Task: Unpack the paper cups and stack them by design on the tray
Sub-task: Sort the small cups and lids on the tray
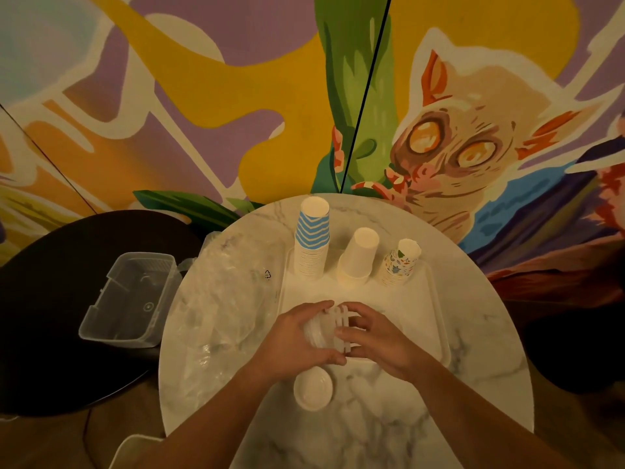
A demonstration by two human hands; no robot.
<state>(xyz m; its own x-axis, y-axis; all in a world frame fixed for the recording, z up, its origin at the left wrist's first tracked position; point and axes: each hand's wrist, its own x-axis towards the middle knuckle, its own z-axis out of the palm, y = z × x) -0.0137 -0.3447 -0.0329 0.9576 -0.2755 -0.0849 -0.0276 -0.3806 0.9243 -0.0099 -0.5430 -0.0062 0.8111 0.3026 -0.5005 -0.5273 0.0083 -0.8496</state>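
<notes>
A sideways bundle of white paper cups [333, 328] is held between both hands over the white tray [436, 299], near its 6 o'clock edge, on a round marbled table [473, 350]. The left hand [297, 336] is curled around the bundle's wider end, fingers wrapped over the top and thumb tucked beneath; the right hand [375, 336] is closed over the narrower end, its fingertips [341, 331] pressed onto the cup walls. The opposed grip appears meant for drawing cups out of the nested bundle, so that each can be sorted.

Along the tray's 12 o'clock edge three upside-down stacks are lined up, apart from one another: a tall blue-striped stack [311, 242] at 11 o'clock, a plain white stack [357, 257] at 12 o'clock and a shorter patterned stack [400, 262] at 1 o'clock. The row seems arranged to keep each design separate and the near half of the tray free for handling.

One white cup [313, 389] is left mouth-up on the table at 6 o'clock, just below the left wrist. Crumpled clear plastic wrapping [223, 299] is pushed aside at 9 o'clock, and a clear plastic container [130, 299] is seen on a dark table [50, 316] further out at 9 o'clock.
</notes>
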